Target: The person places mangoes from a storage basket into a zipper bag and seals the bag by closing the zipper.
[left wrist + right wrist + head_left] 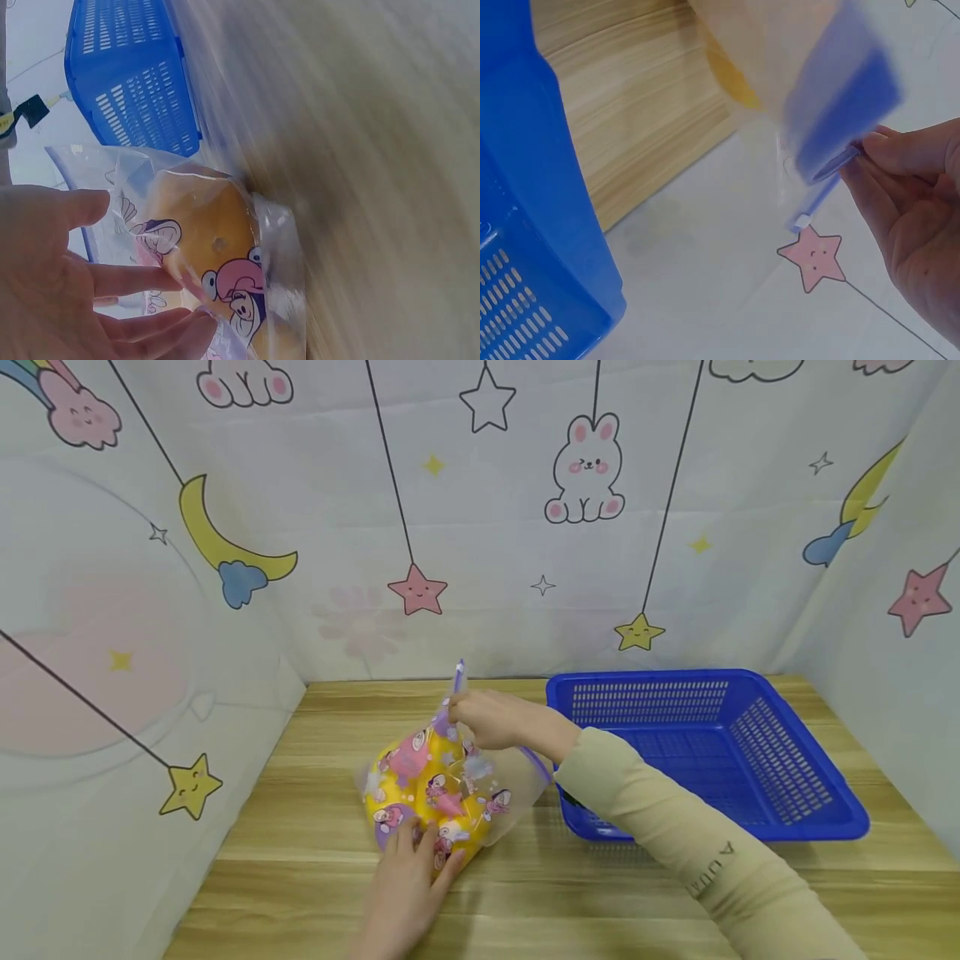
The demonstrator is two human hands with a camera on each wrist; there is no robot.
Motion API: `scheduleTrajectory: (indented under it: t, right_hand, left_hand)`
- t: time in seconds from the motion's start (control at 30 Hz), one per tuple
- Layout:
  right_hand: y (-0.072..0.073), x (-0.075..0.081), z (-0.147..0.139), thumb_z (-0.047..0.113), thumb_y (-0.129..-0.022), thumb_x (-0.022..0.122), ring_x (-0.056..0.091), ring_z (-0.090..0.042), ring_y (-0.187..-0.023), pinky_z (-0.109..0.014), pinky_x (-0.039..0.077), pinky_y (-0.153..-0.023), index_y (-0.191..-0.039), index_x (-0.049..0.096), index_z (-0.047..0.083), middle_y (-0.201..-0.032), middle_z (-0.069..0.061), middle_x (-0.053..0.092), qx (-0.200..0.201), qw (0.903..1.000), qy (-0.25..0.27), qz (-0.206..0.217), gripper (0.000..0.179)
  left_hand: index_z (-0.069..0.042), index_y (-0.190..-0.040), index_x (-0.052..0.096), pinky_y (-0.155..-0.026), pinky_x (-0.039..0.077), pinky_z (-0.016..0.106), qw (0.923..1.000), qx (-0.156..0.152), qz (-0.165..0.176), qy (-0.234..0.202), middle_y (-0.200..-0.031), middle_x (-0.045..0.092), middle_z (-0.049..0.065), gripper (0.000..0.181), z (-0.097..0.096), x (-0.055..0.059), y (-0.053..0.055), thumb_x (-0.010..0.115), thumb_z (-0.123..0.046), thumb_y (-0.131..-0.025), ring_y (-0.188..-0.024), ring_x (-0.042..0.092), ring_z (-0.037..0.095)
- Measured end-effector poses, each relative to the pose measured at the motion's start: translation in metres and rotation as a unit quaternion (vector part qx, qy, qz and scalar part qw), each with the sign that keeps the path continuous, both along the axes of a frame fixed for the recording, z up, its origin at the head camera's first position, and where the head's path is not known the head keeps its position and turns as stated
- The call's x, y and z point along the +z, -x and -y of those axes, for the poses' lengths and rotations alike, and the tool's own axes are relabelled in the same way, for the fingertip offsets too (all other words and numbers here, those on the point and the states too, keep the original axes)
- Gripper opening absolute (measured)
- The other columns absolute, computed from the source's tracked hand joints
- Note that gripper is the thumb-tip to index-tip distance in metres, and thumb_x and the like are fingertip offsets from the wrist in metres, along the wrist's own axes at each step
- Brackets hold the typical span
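A clear zip bag [442, 797] printed with pink and purple cartoon figures sits on the table, with a rounded yellow item [214, 210] inside it. My right hand [497, 718] pinches the purple zip edge at the top of the bag between thumb and fingers. In the right wrist view a small white slider [802, 220] shows on that purple strip, close to the right hand. My left hand [408, 881] touches the near side of the bag with extended fingers. From the left wrist view, its fingertips [196, 322] lie against the plastic.
A blue plastic basket [847, 814] with slotted walls stands right of the bag, under the right forearm. The wooden table [292, 827] meets a white curtain [495, 527] printed with stars, a moon and rabbits at the back and sides.
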State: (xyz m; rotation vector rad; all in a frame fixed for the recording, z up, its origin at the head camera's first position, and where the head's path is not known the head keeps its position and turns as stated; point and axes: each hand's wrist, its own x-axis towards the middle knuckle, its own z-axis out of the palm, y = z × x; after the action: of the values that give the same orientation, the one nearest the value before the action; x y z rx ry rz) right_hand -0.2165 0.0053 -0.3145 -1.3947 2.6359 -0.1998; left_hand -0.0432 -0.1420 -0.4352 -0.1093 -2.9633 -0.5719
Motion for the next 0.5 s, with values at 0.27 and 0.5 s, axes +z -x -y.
scheduleTrajectory:
  t: [0.27,0.5]
  right_hand:
    - [0.010,-0.004,0.008,-0.006,-0.089,0.054,0.064,-0.025,-0.109,-0.032,0.055,-0.093,-0.117,0.066,-0.001,-0.121,-0.014,0.064,-0.002,0.9998,0.014,0.010,0.031]
    - [0.015,-0.006,0.018,-0.003,-0.090,0.050,0.065,-0.022,-0.098,-0.029,0.056,-0.082,-0.117,0.067,-0.001,-0.120,-0.014,0.066,-0.002,0.9993,0.025,0.029,0.032]
  left_hand:
    - [-0.003,-0.121,0.064,-0.089,0.050,0.048,0.9977,-0.023,-0.051,0.039,-0.121,0.055,0.018,0.052,-0.009,-0.003,0.001,0.064,-0.043,-0.088,-0.112,0.052,0.031]
    - [-0.007,-0.123,0.063,-0.088,0.048,0.050,0.9927,-0.048,-0.078,0.078,-0.121,0.054,0.017,0.052,-0.016,-0.004,0.001,0.066,-0.044,-0.086,-0.113,0.050,0.033]
